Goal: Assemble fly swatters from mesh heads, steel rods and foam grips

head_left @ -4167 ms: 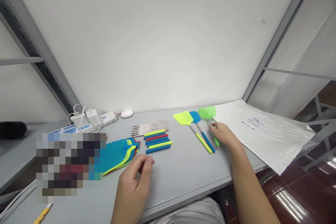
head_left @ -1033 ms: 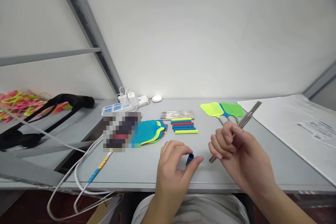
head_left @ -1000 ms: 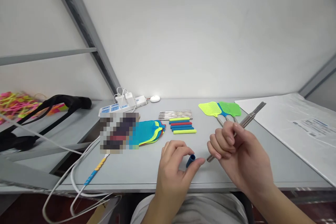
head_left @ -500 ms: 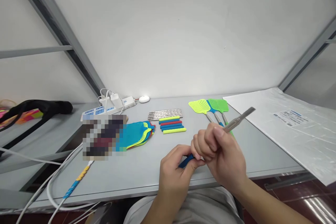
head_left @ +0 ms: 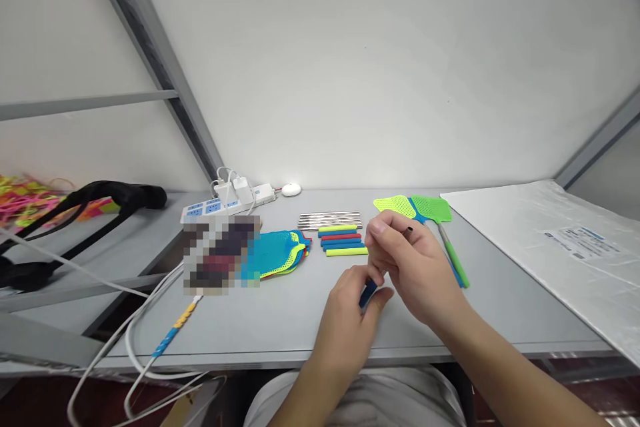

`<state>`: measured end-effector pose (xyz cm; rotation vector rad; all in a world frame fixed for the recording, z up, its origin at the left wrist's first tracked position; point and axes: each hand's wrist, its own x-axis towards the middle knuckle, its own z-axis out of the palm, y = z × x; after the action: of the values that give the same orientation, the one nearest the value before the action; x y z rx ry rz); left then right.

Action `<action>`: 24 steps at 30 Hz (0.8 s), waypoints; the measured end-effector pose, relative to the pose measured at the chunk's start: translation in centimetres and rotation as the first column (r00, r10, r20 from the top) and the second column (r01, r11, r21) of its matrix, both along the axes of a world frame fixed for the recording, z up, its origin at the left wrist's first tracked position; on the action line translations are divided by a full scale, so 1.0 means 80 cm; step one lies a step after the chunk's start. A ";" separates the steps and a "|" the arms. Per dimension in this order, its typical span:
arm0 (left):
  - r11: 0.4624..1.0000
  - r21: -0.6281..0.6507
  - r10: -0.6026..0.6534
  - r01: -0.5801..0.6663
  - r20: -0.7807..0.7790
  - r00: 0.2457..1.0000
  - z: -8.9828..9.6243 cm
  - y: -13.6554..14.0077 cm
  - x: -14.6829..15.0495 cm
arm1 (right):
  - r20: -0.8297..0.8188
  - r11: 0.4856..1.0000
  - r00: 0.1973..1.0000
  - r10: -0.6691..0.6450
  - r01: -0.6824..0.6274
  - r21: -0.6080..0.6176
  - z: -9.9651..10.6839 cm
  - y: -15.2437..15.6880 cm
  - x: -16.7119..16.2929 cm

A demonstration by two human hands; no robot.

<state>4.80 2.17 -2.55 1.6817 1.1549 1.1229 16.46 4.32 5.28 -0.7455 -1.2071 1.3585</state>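
My left hand [head_left: 345, 313] is closed around a blue handle grip [head_left: 369, 293], only a short part of which shows. Pressed close above it, my right hand [head_left: 417, 270] is curled around a metal rod [head_left: 409, 231], whose small dark end pokes out by the thumb. My fingers hide the rest of the rod and where it meets the grip. Beyond my hands lie several coloured handle grips [head_left: 341, 237] in yellow, blue and red. Behind them is a row of thin metal rods [head_left: 330, 219]. A stack of fly swatter heads [head_left: 277, 251], blue on top, lies to the left.
Assembled fly swatters [head_left: 431, 207] lie to the right, partly behind my right hand. A white wrapped package [head_left: 530, 227] covers the table's right side. A power strip [head_left: 225, 203], a partly blurred phone-like object [head_left: 220, 257] and white cables [head_left: 131, 340] occupy the left.
The metal rod, which stuck out long to the upper right, now shows only its end at my right hand. The view has turned slightly left, and my hands remain together on the grip.
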 end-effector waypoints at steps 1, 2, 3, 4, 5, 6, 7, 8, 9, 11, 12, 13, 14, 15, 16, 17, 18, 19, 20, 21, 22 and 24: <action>1.000 0.018 -0.021 0.023 -0.085 0.996 -0.001 -0.001 -0.007 | -0.010 1.000 1.000 -0.008 0.008 -0.005 -0.001 0.001 -0.005; 0.999 0.030 -0.032 0.037 -0.155 0.987 -0.001 -0.001 -0.017 | -0.020 1.000 1.000 -0.018 0.018 -0.003 -0.003 0.002 -0.009; 0.998 0.039 -0.032 0.041 -0.207 0.978 -0.002 -0.001 -0.028 | -0.029 0.999 0.999 -0.033 0.033 0.003 -0.004 0.004 -0.012; 0.998 0.043 -0.028 0.039 -0.245 0.969 -0.002 -0.001 -0.040 | -0.035 0.999 0.998 -0.047 0.048 0.013 -0.006 0.006 -0.015; 0.999 0.040 -0.019 0.032 -0.272 0.962 -0.002 -0.001 -0.054 | -0.032 0.998 0.998 -0.056 0.057 0.025 -0.007 0.008 -0.018; 0.999 0.030 -0.017 0.027 -0.295 0.955 -0.001 -0.001 -0.066 | -0.023 0.998 0.998 -0.060 0.060 0.035 -0.009 0.011 -0.021; 1.000 0.013 -0.019 0.025 -0.312 0.950 0.000 0.000 -0.078 | -0.011 0.997 0.998 -0.061 0.061 0.042 -0.010 0.013 -0.023; 1.000 -0.005 -0.022 0.022 -0.323 0.946 0.001 0.000 -0.087 | -0.002 0.997 0.998 -0.062 0.062 0.045 -0.012 0.014 -0.025; 1.000 -0.023 -0.026 0.019 -0.325 0.945 0.002 0.001 -0.094 | 0.004 0.997 0.998 -0.064 0.064 0.046 -0.014 0.015 -0.026; 0.999 -0.040 -0.036 0.024 -0.308 0.951 0.004 0.001 -0.098 | 0.008 0.996 0.997 -0.078 0.078 0.048 -0.019 0.014 -0.028; 0.998 -0.039 -0.048 0.038 -0.295 0.954 0.005 0.001 -0.096 | 0.012 0.995 0.996 -0.086 0.085 0.053 -0.021 0.013 -0.029; 0.998 -0.036 -0.068 0.060 -0.281 0.957 0.005 0.001 -0.091 | 0.022 0.994 0.996 -0.089 0.087 0.060 -0.023 0.011 -0.029; 0.996 -0.034 -0.092 0.087 -0.268 0.959 0.006 0.000 -0.085 | 0.039 0.994 0.995 -0.088 0.086 0.067 -0.024 0.009 -0.029; 0.994 -0.031 -0.113 0.109 -0.254 0.961 0.006 0.000 -0.077 | 0.062 0.994 0.994 -0.086 0.081 0.070 -0.026 0.007 -0.030; 0.992 -0.028 -0.128 0.125 -0.242 0.962 0.006 -0.001 -0.070 | 0.088 0.995 0.993 -0.081 0.075 0.070 -0.028 0.005 -0.031; 0.990 -0.026 -0.138 0.136 -0.235 0.962 0.006 -0.002 -0.063 | 0.116 0.995 0.991 -0.074 0.066 0.068 -0.029 0.004 -0.031; 0.989 -0.023 -0.144 0.143 -0.231 0.962 0.006 -0.002 -0.056 | 0.142 0.996 0.988 -0.065 0.056 0.066 -0.031 0.003 -0.032; 0.989 -0.020 -0.149 0.148 -0.228 0.962 0.005 -0.003 -0.051 | 0.166 0.997 0.985 -0.056 0.046 0.066 -0.033 0.003 -0.033; 0.988 -0.019 -0.153 0.153 -0.222 0.963 0.005 -0.003 -0.047 | 0.182 0.997 0.982 -0.047 0.036 0.065 -0.035 0.003 -0.033; 0.987 -0.020 -0.159 0.158 -0.213 0.964 0.005 -0.002 -0.044 | 0.188 0.998 0.981 -0.037 0.026 0.061 -0.038 0.003 -0.033; 0.986 -0.021 -0.164 0.163 -0.200 0.966 0.005 -0.002 -0.042 | 0.185 0.998 0.982 -0.026 0.017 0.053 -0.040 0.004 -0.032; 0.985 -0.025 -0.170 0.168 -0.175 0.970 0.007 0.000 -0.039 | 0.163 0.999 0.987 -0.010 0.004 0.036 -0.044 0.007 -0.030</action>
<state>1.65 2.21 -1.95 1.8634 1.0984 0.8757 14.09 4.84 1.74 -0.8480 -1.3521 1.2867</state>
